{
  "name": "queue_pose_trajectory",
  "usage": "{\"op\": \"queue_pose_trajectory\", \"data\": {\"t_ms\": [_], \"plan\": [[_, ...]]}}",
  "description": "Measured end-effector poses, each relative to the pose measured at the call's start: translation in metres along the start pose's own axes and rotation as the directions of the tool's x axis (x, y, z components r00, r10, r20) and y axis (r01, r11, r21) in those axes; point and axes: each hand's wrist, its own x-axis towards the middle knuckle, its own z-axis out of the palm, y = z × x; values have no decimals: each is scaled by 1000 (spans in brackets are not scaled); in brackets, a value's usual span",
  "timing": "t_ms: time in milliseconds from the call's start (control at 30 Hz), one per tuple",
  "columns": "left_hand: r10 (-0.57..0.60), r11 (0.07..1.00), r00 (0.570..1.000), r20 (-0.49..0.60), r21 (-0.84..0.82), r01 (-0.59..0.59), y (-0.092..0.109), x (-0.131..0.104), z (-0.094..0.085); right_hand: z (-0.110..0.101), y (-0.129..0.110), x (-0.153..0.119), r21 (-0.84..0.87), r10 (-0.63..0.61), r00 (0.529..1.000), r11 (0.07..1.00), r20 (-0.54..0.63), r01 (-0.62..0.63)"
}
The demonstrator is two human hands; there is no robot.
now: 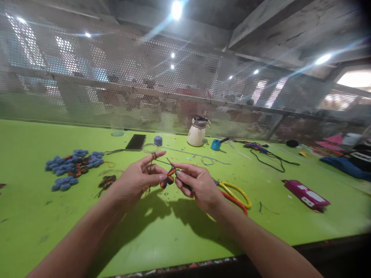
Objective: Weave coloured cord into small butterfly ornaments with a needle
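Note:
Above the green table (162,247), my left hand (139,177) pinches a small crocheted piece (167,179) in dark, red and orange yarn. Yarn is wrapped round its raised index finger and runs across to the piece. My right hand (197,183) is closed on a crochet hook (168,160), whose thin tip points up and left at the piece. The two hands are close together, with the piece between them. Part of the hook's green handle shows by the right fingers; the rest is hidden in the hand.
Blue crocheted flowers (65,166) and a dark-orange piece (107,181) lie left. Scissors (236,195) rest beside my right wrist. Behind are a phone (136,142), a jar (196,133) and a blue container (215,144). A magenta box (305,194) and cable (279,164) lie right.

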Motion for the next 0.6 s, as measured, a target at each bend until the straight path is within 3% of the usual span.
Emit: {"op": "queue_pose_trajectory", "data": {"t_ms": [400, 600], "plan": [[-26, 999, 999, 45, 41, 24, 1, -1, -6, -8, -7, 2, -122, 14, 997, 993, 81, -4], [23, 990, 1000, 11, 136, -24, 0, 0, -7, -11, -6, 3, -262, -56, 994, 962, 95, 79]]}}
